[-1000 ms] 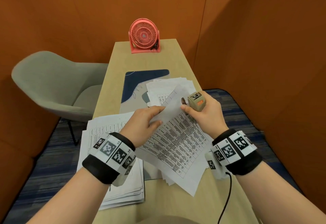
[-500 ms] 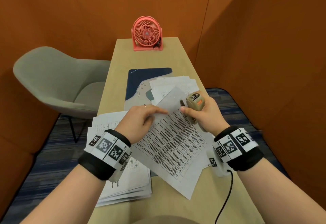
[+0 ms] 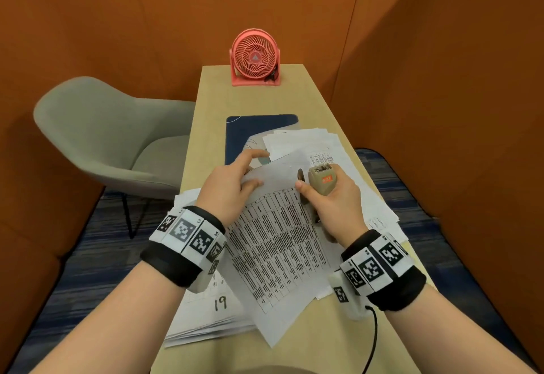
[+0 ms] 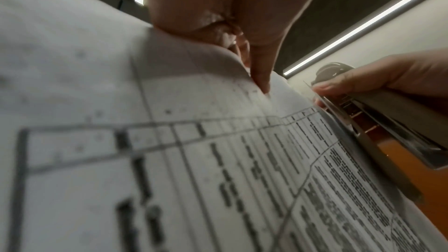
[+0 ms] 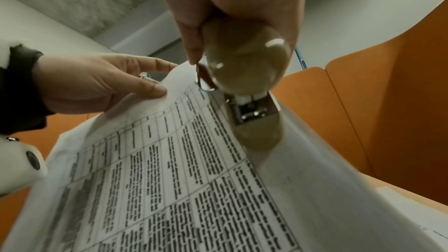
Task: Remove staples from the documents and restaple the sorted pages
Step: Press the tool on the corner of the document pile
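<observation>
- The printed sheet (image 3: 279, 244), held above the worktop (image 3: 253, 100), has swung since a second ago; its long axis now runs nearer straight away from the person.
- Left hand (image 3: 232, 188): fingers pinch its far corner.
- Right hand (image 3: 335, 206) grips the stapler (image 3: 322, 179), now at the sheet's far right edge, likely ready to staple.

**Stapler at sheet's top edge**

Your right hand (image 3: 332, 206) grips the beige stapler (image 3: 321, 180) against the printed sheet (image 3: 279, 244). Your left hand (image 3: 232, 185) pinches the sheet's top corner. Paper stacks (image 3: 206, 323) lie on the surface (image 3: 253, 100); pink fan (image 3: 255, 57) at far end.
</observation>
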